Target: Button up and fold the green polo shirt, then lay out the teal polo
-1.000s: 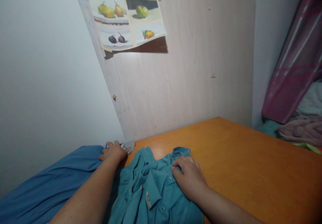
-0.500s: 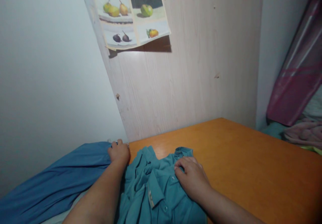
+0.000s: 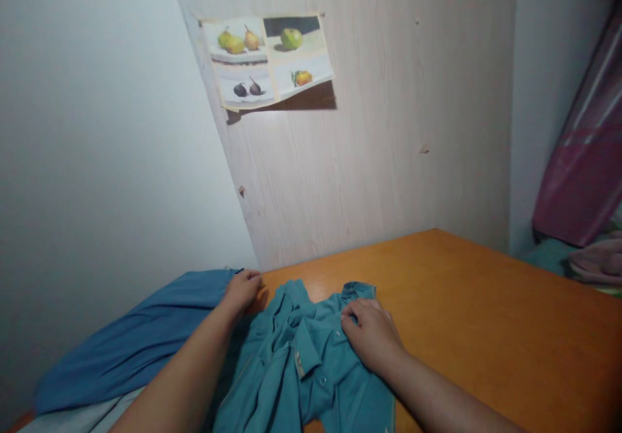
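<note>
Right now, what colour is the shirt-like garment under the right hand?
The garment is teal; it shows best in the current head view.

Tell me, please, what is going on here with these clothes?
A person's two bare hands are busy with clothes on an orange table. The right hand rests on a rumpled teal garment, which lies unfolded with a button showing. The left hand is at the far end of a blue cloth, to the left of that garment. Whether either grip is closed on anything, I cannot tell.
</note>
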Demonstrator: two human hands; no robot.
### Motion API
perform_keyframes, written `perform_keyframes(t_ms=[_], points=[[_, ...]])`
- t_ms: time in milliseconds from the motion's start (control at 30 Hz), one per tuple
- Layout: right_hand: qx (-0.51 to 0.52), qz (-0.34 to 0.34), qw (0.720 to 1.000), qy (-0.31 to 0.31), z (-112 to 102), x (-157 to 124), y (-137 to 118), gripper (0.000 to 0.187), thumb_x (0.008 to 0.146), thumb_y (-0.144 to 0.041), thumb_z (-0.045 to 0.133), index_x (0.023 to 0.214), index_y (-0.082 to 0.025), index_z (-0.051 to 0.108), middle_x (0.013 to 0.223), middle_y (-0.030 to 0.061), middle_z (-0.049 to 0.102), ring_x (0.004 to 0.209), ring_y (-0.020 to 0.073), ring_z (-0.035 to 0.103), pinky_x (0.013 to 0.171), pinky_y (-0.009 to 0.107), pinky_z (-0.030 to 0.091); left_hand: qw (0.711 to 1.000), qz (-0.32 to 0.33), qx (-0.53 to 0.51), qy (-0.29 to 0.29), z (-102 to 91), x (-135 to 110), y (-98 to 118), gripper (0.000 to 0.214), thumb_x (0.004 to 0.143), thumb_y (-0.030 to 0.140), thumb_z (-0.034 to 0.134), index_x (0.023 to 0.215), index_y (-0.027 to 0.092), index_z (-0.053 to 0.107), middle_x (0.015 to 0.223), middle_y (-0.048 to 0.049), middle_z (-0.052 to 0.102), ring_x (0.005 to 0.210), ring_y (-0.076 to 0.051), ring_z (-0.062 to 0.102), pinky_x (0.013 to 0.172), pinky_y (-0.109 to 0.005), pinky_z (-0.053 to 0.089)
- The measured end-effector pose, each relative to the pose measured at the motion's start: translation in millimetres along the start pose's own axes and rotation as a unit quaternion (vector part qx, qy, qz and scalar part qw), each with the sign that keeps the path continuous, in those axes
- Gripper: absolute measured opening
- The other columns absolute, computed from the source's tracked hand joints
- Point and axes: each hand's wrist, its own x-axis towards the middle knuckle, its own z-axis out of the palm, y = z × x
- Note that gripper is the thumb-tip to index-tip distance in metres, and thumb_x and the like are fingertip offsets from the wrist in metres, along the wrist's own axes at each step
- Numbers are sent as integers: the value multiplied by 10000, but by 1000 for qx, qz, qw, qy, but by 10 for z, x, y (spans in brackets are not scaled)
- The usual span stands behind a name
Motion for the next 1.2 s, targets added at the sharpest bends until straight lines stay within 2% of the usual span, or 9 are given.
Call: perform_keyframes(t_ms=[100,333,500,633,700,800,900,1033,1200], points=[[-3,-5,1000,-8,2,17,21,185,908,-296,539,858,-252,711,999,22,735,1079,244,583,922,353,372,998,-19,-57,3,-155,-320,52,362,709,445,637,901,154,737,782,-86,734,718,-226,666,645,-329,512],[-20,-3,1000,-14,32,54,84,209,898,-318,541,971,-250,725,1078,41,732,1117,260,573,945,365,375,989,-71,-126,34,-628,-1125,60,409,690,495,670,948,189,752,938,-89,766,875,-255,694,706,-320,499],[-42,-4,999,-13,29,57,72,267,895,-312,528,1067,-234,717,1153,60,715,1166,271,563,950,369,385,989,-14,-148,-8,-574,-1623,60,467,696,591,692,881,165,739,905,-93,752,903,-265,688,830,-363,513],[-79,5,997,-17,-36,46,37,314,900,-327,509,1135,-238,697,1199,75,699,1175,287,563,935,399,390,987,43,-126,-89,-423,-1930,113,549,768,613,680,1089,171,733,1112,-119,740,1055,-291,665,949,-394,488],[-102,13,994,-20,-106,37,26,322,899,-343,504,1142,-253,694,1226,74,691,1173,296,565,914,414,393,985,74,-101,-116,-374,-1997,106,531,728,563,746,1100,184,733,1123,-114,730,1057,-294,652,959,-395,479],[-130,25,991,-29,-246,27,11,285,893,-366,507,1059,-279,721,1194,63,704,1149,308,575,882,427,395,979,114,-87,-143,-346,-1988,60,295,702,462,753,826,195,730,913,-74,715,917,-262,640,860,-361,489],[-142,26,989,-13,-361,19,-23,269,911,-366,490,984,-281,735,1093,62,732,1092,308,594,864,425,392,973,76,-158,-147,-384,-1917,42,231,725,427,685,686,204,643,710,-17,627,713,-196,578,684,-297,466],[-121,-58,991,6,-355,-24,-98,287,948,-349,474,1035,-240,726,1075,75,741,1065,267,612,900,376,394,952,-5,-303,-40,-565,-1811,68,238,738,440,651,722,211,590,691,32,571,646,-151,511,622,-260,432],[-92,-115,986,-74,-241,-140,-173,444,915,-470,561,1258,-209,665,1212,102,714,1133,277,623,923,361,412,930,-35,-348,112,-812,-1712,21,261,682,449,666,736,199,612,753,29,603,740,-158,534,690,-251,447]])
